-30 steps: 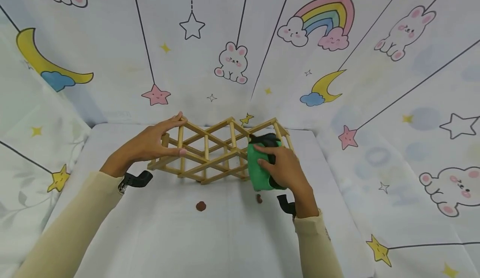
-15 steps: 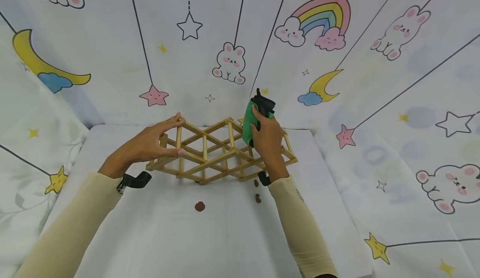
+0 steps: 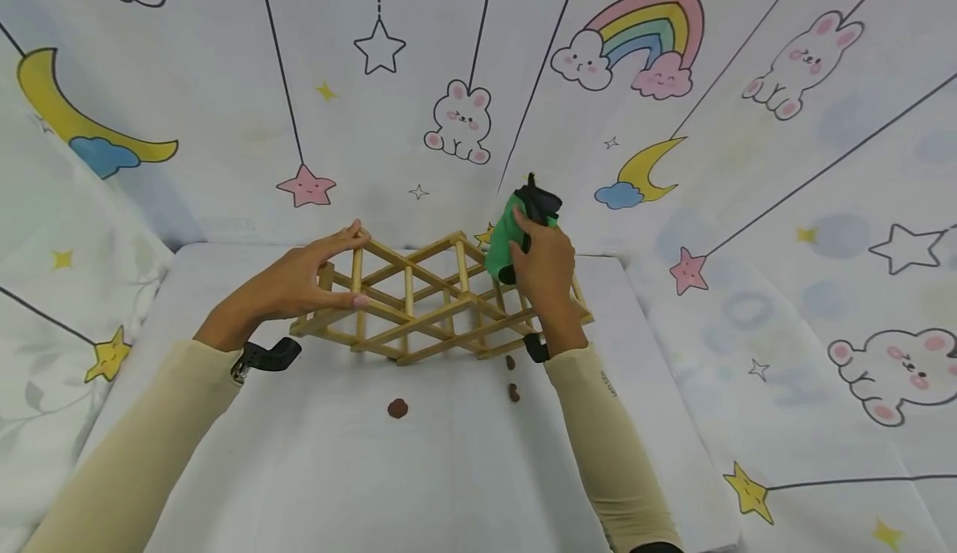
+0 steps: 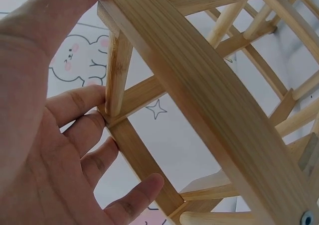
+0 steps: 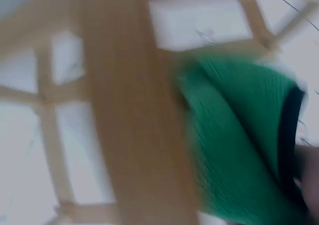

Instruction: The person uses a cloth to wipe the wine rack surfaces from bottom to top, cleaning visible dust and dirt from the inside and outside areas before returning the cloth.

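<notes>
A folding rack of pale wooden slats and round dowels [image 3: 409,291] stands on the white table. My left hand [image 3: 299,281] holds its left end, fingers at the back and thumb at the front. In the left wrist view, fingertips [image 4: 152,183] touch the rear slats [image 4: 144,158]. My right hand [image 3: 547,266] grips a bunched green cloth with black parts [image 3: 504,242] at the rack's upper right. The right wrist view is blurred; there the green cloth [image 5: 234,150] lies against a broad slat [image 5: 132,110]. Much of the right fingers is hidden.
On the table [image 3: 329,470] in front of the rack lie a round brown lump [image 3: 398,408] and two small brown bits [image 3: 513,392]. Close behind the rack rises a white backdrop [image 3: 404,129] printed with rabbits, stars and moons.
My right hand has carried the cloth from the rack's front right up to its rear top, then shifted slightly right. The left hand and the rack have stayed put.
</notes>
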### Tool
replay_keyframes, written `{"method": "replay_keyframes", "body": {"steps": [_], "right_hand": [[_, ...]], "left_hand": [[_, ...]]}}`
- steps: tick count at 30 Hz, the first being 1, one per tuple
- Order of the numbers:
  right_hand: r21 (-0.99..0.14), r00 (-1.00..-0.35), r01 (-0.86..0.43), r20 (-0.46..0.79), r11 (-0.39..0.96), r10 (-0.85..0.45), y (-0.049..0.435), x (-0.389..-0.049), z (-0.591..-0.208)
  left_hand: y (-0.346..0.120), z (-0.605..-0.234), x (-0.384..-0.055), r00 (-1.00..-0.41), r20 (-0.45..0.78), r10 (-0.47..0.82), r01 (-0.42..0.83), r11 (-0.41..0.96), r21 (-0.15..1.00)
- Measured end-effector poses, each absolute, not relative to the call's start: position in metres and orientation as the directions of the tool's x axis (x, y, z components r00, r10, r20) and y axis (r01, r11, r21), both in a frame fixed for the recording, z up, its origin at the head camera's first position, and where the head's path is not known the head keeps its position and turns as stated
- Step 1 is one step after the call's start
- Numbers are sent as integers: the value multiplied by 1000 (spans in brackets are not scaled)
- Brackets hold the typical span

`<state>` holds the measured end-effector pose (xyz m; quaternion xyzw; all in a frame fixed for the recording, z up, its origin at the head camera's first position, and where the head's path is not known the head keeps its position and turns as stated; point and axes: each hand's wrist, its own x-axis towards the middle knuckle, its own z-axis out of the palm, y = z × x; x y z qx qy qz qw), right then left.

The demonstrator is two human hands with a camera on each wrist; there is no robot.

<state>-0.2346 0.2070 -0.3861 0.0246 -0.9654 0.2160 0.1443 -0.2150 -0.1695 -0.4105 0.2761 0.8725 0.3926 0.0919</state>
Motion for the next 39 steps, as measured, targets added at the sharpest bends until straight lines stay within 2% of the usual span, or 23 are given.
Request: {"method": "replay_keyframes", "body": {"steps": [1, 3, 7, 11, 13, 16, 18, 19, 20, 24, 27, 30, 32, 34, 36, 39], "right_hand": [[-414, -945, -117, 327, 903, 28, 206, -236, -391], [-394, -948, -125, 319, 910, 8, 206, -238, -399], [-293, -987, -121, 137, 948, -83, 210, -235, -402], [-316, -990, -121, -36, 941, -140, 216, -227, -385], [-374, -992, -121, 2, 919, -130, 216, -226, -381], [-452, -976, -141, 211, 881, -48, 211, -230, -390], [-433, -951, -155, 307, 888, -17, 208, -234, -400], [-416, -950, -155, 312, 896, -20, 208, -235, -404], [-397, -958, -154, 284, 905, -38, 209, -235, -406], [-308, -985, -174, 40, 936, -170, 217, -228, -397], [-332, -975, -195, -38, 923, -219, 222, -223, -383], [-420, -979, -204, 65, 884, -195, 220, -221, -378], [-507, -965, -236, 221, 829, -139, 216, -221, -381], [-545, -917, -311, 387, 778, -96, 210, -223, -385], [-524, -857, -398, 504, 753, -102, 203, -226, -388], [-442, -834, -443, 523, 780, -177, 193, -230, -390]], "left_hand": [[-169, -411, -215, -830, 55, 555, 411, 542, 734], [-169, -410, -216, -829, 52, 557, 415, 549, 725], [-169, -409, -216, -822, 53, 567, 434, 565, 701], [-170, -406, -216, -816, 50, 575, 443, 568, 694], [-172, -405, -216, -815, 47, 577, 441, 567, 696], [-173, -404, -216, -816, 48, 576, 440, 565, 698], [-173, -406, -217, -817, 51, 574, 441, 565, 697], [-172, -406, -217, -818, 53, 572, 440, 564, 699], [-172, -407, -217, -817, 56, 573, 442, 562, 699], [-170, -407, -217, -814, 60, 577, 446, 558, 700], [-170, -405, -217, -816, 58, 575, 443, 558, 701], [-170, -404, -217, -817, 58, 573, 441, 557, 703], [-169, -405, -217, -815, 58, 577, 441, 552, 708], [-169, -406, -217, -812, 58, 581, 445, 552, 706], [-168, -407, -217, -818, 56, 572, 435, 553, 711], [-168, -408, -217, -825, 57, 563, 427, 553, 716]]}}
